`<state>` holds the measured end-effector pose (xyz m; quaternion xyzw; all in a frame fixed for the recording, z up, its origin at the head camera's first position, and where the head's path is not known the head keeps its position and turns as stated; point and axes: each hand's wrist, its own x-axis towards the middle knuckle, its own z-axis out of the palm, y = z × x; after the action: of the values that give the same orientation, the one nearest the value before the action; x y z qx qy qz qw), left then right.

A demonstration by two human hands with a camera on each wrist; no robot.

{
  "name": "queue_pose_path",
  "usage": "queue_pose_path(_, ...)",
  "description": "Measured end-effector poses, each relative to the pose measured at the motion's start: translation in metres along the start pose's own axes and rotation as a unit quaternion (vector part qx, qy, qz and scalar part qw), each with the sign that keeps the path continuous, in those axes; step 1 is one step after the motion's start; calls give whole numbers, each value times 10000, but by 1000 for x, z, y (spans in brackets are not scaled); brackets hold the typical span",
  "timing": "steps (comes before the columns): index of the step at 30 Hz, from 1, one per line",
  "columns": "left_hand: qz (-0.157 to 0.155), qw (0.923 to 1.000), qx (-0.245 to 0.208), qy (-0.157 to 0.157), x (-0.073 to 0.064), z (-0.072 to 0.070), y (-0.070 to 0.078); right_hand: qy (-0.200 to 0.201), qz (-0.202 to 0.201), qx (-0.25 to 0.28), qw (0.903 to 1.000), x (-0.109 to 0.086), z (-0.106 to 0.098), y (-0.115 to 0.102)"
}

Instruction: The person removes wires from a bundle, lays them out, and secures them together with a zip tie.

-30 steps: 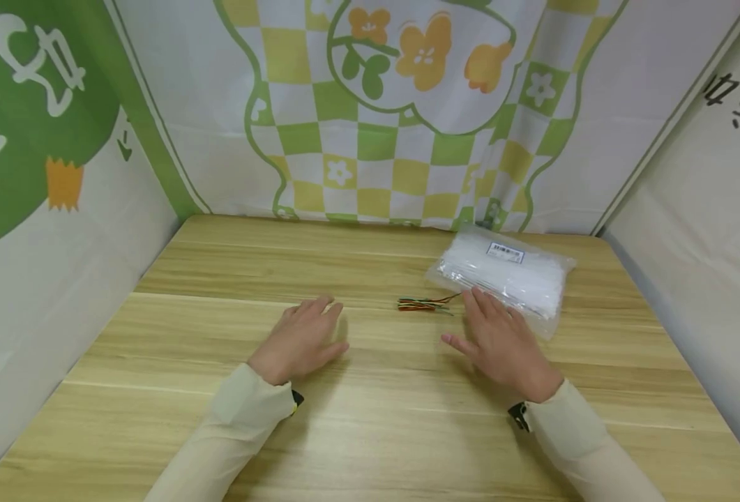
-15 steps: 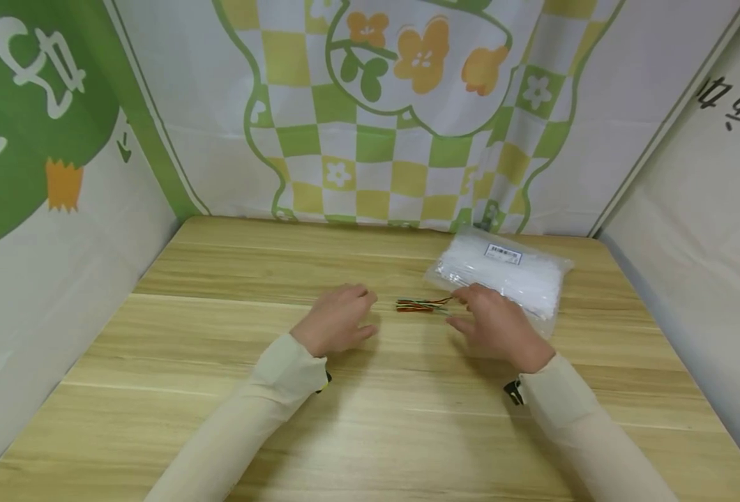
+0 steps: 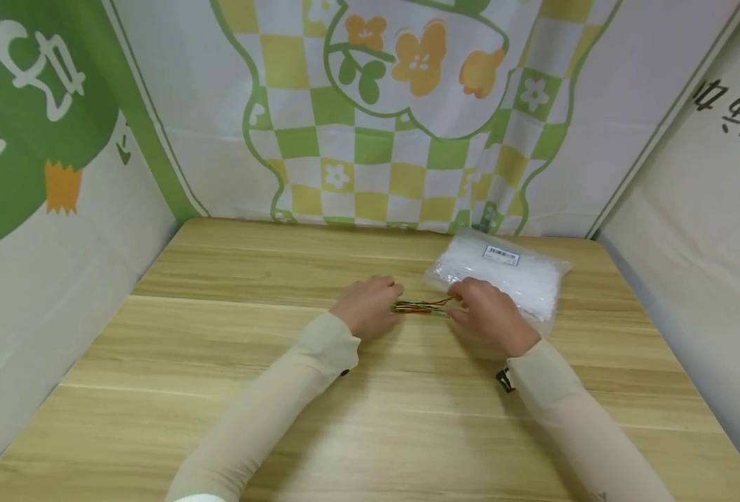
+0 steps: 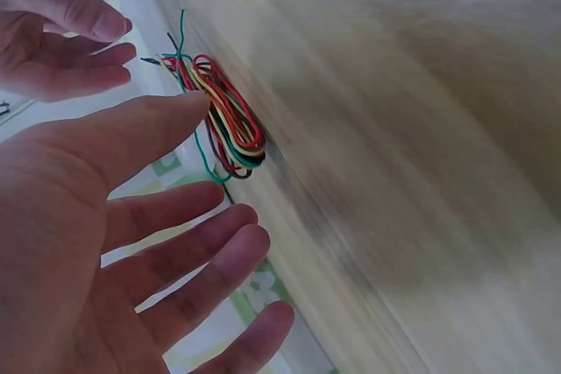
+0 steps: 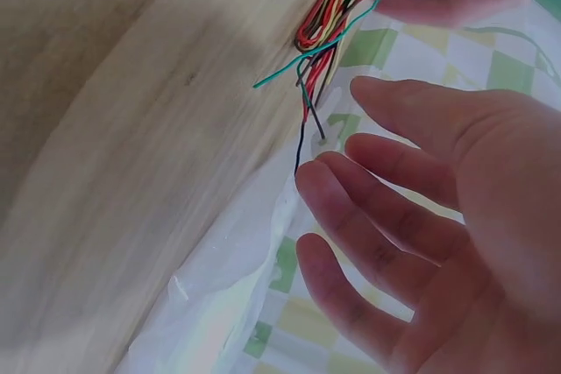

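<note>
Wire bundle (image 3: 418,307) in red, yellow, green and black lies on the wooden desk (image 3: 106,390), right of its middle and toward the back edge, with its loops (image 5: 329,10) facing the left edge and its loose ends (image 5: 301,142) the right edge. It looks very light and springy, soft enough to bend under a fingertip yet apt to fan out, and its thin coating is likely a little slick; the folded middle, pinched across all strands at once, seems the safest place to take hold, since a single stray end would probably pull out of the rest. The left hand (image 3: 367,305) is at the looped end, thumb and fingers parted wide with nothing gripped; whether the thumb tip touches the strands cannot be told. The right hand (image 3: 490,315) is by the loose ends, its thumb and gently curved fingers apart and holding nothing, and any contact with a wire tip is also unclear. Partly behind it, toward the back right corner, lies a clear plastic bag (image 3: 535,275) with white contents
</note>
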<state>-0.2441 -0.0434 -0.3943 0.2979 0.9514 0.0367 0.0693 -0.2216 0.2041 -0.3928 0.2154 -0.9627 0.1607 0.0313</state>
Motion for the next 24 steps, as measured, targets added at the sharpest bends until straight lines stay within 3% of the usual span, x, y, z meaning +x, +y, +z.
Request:
queue_pose_path(6,-32,9999,153,-45,19,-1,8,-36,-35,-181,9998,12,6,3)
queue_pose_path(14,85,9999,-35,-39,39,7,11,-91,10,-307,9995,20,13,4)
queue_pose_path(24,338,9991,227,153,41,11,14,-23,-85,-300,9995,26,18,7)
